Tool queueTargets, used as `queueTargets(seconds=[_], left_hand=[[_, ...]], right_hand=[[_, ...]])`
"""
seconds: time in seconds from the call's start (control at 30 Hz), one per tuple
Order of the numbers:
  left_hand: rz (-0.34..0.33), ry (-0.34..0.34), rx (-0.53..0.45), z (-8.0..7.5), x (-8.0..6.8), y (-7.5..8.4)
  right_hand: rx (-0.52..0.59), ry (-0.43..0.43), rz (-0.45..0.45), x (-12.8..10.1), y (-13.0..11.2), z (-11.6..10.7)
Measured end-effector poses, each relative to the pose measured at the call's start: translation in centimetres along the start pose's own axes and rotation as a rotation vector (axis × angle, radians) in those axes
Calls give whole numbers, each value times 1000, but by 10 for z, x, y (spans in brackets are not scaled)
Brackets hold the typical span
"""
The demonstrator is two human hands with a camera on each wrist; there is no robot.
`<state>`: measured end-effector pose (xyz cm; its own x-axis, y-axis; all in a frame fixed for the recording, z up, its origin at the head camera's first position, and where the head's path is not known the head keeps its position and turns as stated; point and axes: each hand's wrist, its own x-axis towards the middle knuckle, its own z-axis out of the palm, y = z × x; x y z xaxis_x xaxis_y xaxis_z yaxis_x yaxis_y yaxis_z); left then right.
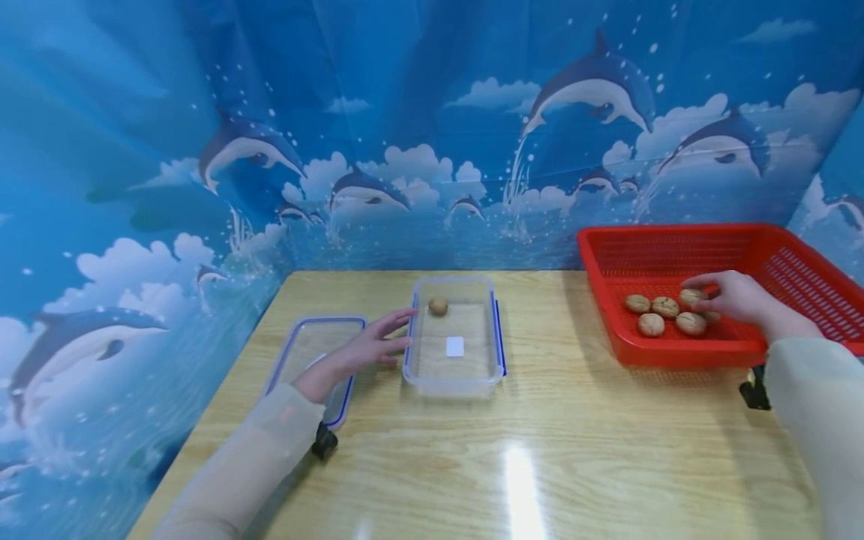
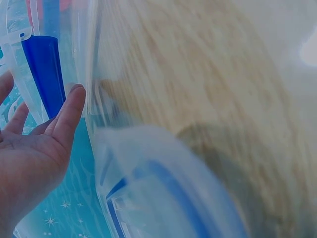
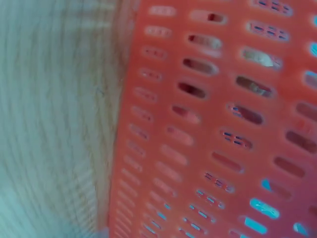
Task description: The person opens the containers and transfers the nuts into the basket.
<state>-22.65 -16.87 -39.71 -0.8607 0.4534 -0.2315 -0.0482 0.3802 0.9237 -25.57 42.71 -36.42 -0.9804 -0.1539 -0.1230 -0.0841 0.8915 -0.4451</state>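
Note:
In the head view, a clear plastic container [image 1: 432, 364] stands mid-table with one walnut [image 1: 438, 306] inside near its far left corner. My left hand [image 1: 358, 349] reaches to its left side, fingers extended and fingertips right at the wall. The left wrist view shows these fingers beside the container's blue latch [image 2: 44, 74]. Over at the right, my right hand [image 1: 736, 300] dips into a red perforated basket [image 1: 614, 349] and pinches a walnut [image 1: 691, 297] between thumb and fingers. Several more walnuts [image 1: 664, 307] lie around it. From the right wrist, only the basket's slotted wall [image 3: 198, 139] shows, with the hand hidden.
A clear lid [image 1: 304, 345] with a blue seal lies left of the container, partly beneath my left forearm. Behind the wooden table [image 1: 560, 435] hangs a blue dolphin-print sheet [image 1: 418, 97]. The basket sits at the table's back right, by the sheet.

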Motion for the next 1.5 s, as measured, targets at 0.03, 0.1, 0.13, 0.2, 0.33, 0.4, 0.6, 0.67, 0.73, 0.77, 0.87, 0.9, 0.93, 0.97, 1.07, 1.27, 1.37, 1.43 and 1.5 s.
queueTargets(seconds=[0.03, 0.1, 0.13, 0.2, 0.33, 0.4, 0.6, 0.67, 0.73, 0.77, 0.87, 0.9, 0.93, 0.97, 1.07, 1.27, 1.37, 1.43, 1.5], left_hand=[[3, -1, -2, 0, 0, 0], [7, -5, -8, 0, 1, 0], [9, -9, -12, -1, 1, 0], [10, -13, -15, -1, 1, -1], [6, -11, -14, -1, 0, -1], [5, -8, -10, 0, 0, -1], [-1, -7, -11, -1, 0, 0], [-3, -6, -11, -1, 0, 1], [-1, -10, -13, -1, 0, 0], [-1, -13, -15, -1, 0, 0], [5, -25, -23, -2, -1, 0], [7, -27, -26, -2, -1, 0], [7, -29, -28, -2, -1, 0], [6, -29, -28, -2, -2, 0], [7, -28, -21, -2, -2, 0], [-8, -7, -4, 0, -1, 1], [-14, -1, -2, 0, -2, 1], [-16, 1, -2, 0, -2, 2], [-18, 0, -2, 0, -2, 2]], right_hand=[[-3, -9, 1, 1, 1, 1], [-17, -30, -4, 2, 2, 1], [-26, -35, -10, 3, 2, 2], [-37, -41, -24, 4, 4, 2], [-47, -56, -35, 5, 5, 3], [-35, -75, -19, 6, 6, 3], [12, -135, 32, 5, 7, 5], [12, -134, 30, 5, 7, 5], [11, -125, 25, 5, 7, 5], [10, -118, 25, 5, 7, 4], [2, -86, 10, 2, 5, -1], [2, -70, 7, 1, 4, -3], [-1, -55, 2, 0, 2, -6], [-5, -42, -9, -2, 0, -8], [-6, -13, -38, -6, -10, -16], [-19, 23, -92, -8, -47, -27], [-18, 34, -137, -7, -72, -27], [-8, 40, -177, -6, -89, -26], [1, 36, -215, -5, -107, -24]])
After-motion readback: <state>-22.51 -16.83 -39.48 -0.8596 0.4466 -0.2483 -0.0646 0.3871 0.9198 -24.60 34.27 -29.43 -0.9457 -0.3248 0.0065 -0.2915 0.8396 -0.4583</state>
